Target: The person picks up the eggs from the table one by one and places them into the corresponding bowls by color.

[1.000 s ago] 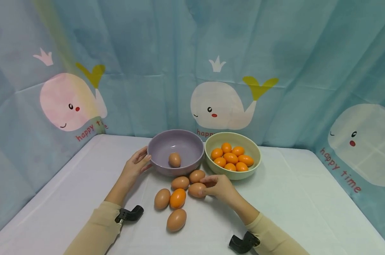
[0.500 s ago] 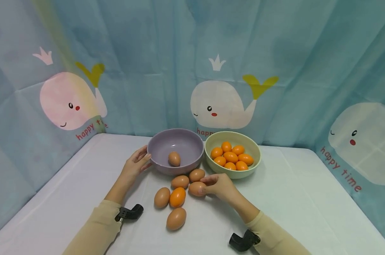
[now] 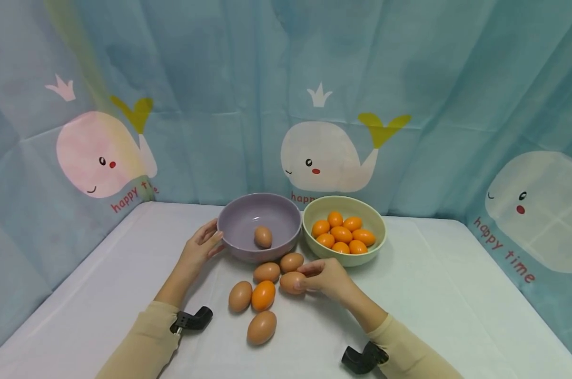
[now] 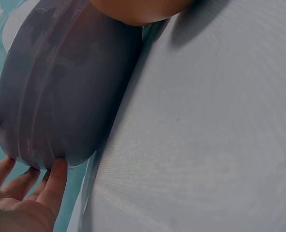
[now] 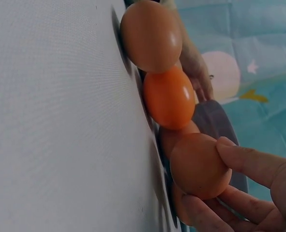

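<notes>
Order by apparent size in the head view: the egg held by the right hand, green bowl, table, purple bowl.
1. Table
2. Purple bowl and green bowl: too alike to rank
3. Held egg

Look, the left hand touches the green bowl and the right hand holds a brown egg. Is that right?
Not quite: the bowl the left hand touches is purple, not green, as the head view shows. The right hand does hold a brown egg.
</notes>
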Demonstrator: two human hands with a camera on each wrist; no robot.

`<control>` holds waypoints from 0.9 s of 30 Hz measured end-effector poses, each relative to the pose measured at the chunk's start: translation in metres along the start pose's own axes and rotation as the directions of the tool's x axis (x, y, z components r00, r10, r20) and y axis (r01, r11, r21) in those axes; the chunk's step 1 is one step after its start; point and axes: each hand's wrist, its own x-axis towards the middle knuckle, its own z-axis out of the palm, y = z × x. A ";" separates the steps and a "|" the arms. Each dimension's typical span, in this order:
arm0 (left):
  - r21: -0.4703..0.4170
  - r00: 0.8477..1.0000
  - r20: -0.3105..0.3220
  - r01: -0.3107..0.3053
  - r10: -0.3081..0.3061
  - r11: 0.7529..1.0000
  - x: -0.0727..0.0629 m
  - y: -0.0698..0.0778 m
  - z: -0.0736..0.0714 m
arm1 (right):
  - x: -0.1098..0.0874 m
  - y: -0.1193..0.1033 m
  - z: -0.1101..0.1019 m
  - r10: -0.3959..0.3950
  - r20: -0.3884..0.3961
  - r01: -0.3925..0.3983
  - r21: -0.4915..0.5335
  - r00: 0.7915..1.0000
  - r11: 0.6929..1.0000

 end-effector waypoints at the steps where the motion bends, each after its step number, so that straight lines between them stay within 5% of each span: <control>1: -0.003 1.000 -0.002 0.003 -0.003 1.000 0.000 0.000 0.000 | 0.000 0.000 0.000 -0.004 0.006 0.004 -0.001 1.000 1.000; 27: -0.007 1.000 0.004 -0.004 0.004 1.000 -0.002 0.002 0.002 | -0.005 -0.020 -0.010 -0.013 -0.017 0.014 0.014 1.000 1.000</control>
